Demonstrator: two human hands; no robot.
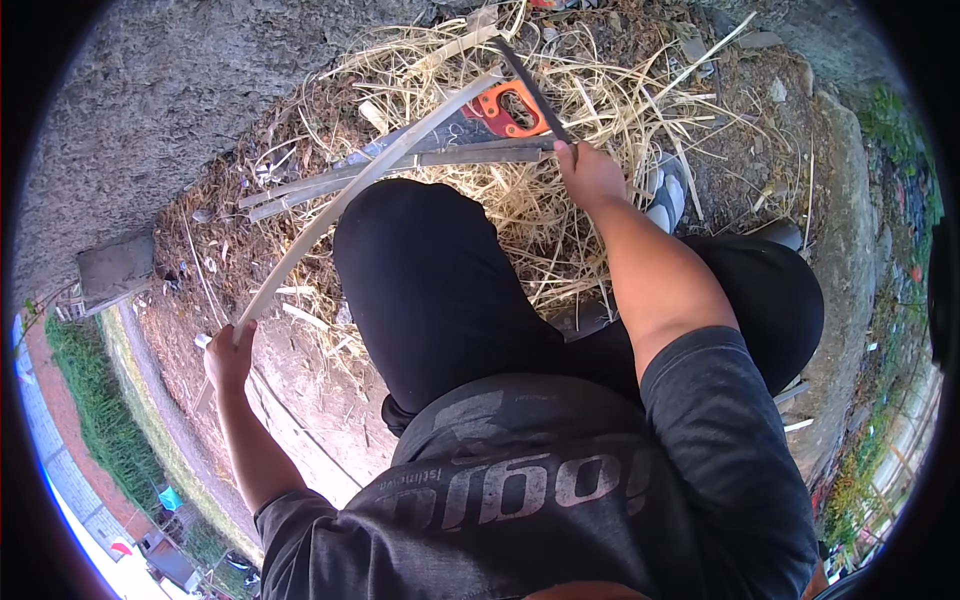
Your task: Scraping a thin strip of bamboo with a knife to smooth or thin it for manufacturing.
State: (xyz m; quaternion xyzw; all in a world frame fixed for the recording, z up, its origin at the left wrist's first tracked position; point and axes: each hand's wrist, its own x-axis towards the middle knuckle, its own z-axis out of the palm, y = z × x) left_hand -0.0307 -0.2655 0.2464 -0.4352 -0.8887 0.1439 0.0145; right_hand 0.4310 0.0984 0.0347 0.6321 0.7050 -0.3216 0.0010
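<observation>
My left hand (230,358) is closed around the near end of a long pale bamboo strip (335,205). The strip slants up and away, across my bent knee, and its far end lies by a dark blade. That blade belongs to a long knife (530,85), gripped at its near end by my right hand (592,175); its handle is hidden in the fist. Under the strip and blade lies a handsaw with an orange handle (510,108). Grey bamboo slats (450,156) lie crosswise just beyond my knee.
Thin pale shavings (640,90) cover the ground ahead. A rough grey wall (200,110) rises at far left, with a block (115,270) below it. A sandalled foot (667,195) is beside my right forearm. A stone edge (850,260) runs down the right.
</observation>
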